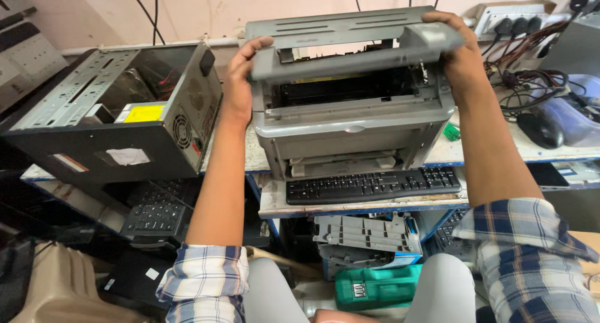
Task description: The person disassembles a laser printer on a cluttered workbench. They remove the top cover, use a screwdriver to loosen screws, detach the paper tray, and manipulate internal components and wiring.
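A grey laser printer (350,120) stands on the workbench (275,201) in front of me, its top cover (350,38) lifted so the dark inside shows. My left hand (240,79) grips the cover's left end. My right hand (455,51) grips the cover's right end from above. Both forearms reach up from checked sleeves at the bottom of the view.
A black keyboard (374,184) lies in front of the printer. An open computer case (119,113) lies on its side at the left. Tangled cables (522,73), a power strip (509,16) and a black mouse (540,129) sit at the right. Keyboards, plastic parts and a green case (375,287) lie below.
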